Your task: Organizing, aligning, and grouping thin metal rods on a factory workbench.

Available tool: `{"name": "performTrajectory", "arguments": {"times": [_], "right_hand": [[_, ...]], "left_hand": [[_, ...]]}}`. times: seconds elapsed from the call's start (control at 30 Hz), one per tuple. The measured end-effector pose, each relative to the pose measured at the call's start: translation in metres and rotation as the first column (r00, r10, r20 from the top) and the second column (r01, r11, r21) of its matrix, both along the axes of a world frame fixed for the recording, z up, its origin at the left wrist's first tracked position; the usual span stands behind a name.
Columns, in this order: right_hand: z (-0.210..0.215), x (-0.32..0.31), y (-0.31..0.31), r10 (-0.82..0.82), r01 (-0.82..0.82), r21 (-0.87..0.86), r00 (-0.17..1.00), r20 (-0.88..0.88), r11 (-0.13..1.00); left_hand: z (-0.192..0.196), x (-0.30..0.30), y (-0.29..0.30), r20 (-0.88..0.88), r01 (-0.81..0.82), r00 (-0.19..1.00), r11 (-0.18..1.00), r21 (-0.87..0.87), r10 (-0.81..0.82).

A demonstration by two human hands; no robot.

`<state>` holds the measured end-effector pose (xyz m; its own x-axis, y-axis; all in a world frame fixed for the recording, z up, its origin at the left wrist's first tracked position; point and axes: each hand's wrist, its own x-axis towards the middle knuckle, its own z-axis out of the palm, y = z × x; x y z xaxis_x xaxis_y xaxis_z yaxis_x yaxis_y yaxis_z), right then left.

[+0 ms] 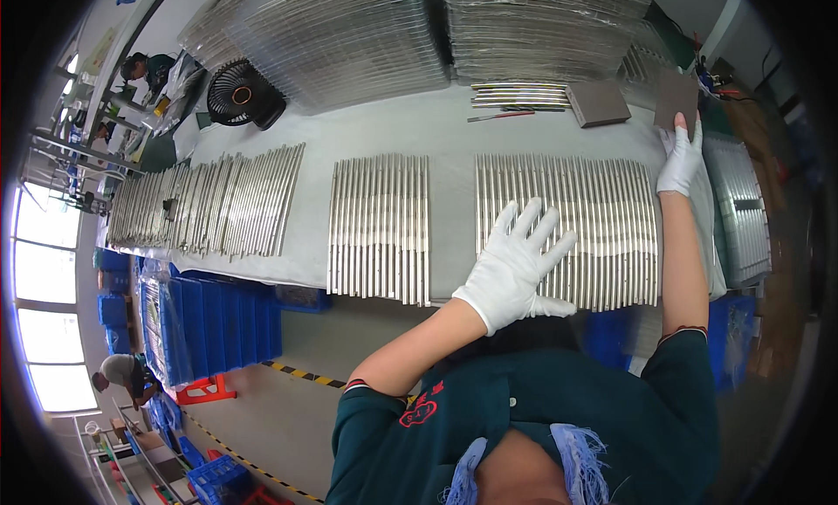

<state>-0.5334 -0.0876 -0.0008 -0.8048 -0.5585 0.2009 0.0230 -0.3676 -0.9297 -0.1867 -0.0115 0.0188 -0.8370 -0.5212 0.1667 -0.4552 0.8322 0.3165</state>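
Hands are well apart, both gloved white. Left hand: fingers spread, palm down over the right rods, gripping nothing; contact hard to confirm. Right hand: clamped on the held block, grey-brown, at the desk's right end, beyond the right rods. Second block lies on the desk, just beside a few short rods and a thin red tool. Middle rods and left rods sit in separate rows. Fan at far left, near clear trays.
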Motion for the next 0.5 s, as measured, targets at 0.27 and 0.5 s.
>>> {"name": "performTrajectory", "arguments": {"times": [0.27, 0.5], "right_hand": [[0.0, -0.001, -0.001, -0.004, 0.009, -0.047, 0.996, 0.088, 0.999], [0.004, 0.002, 0.002, 0.007, -0.003, -0.054, 0.997, 0.083, 0.999]], "left_hand": [[0.003, 0.001, -0.001, 0.067, 0.043, 0.997, 0.999, -0.025, -0.041], [0.012, 0.045, -0.005, 0.165, -0.067, 0.984, 0.998, -0.011, 0.068]]}}
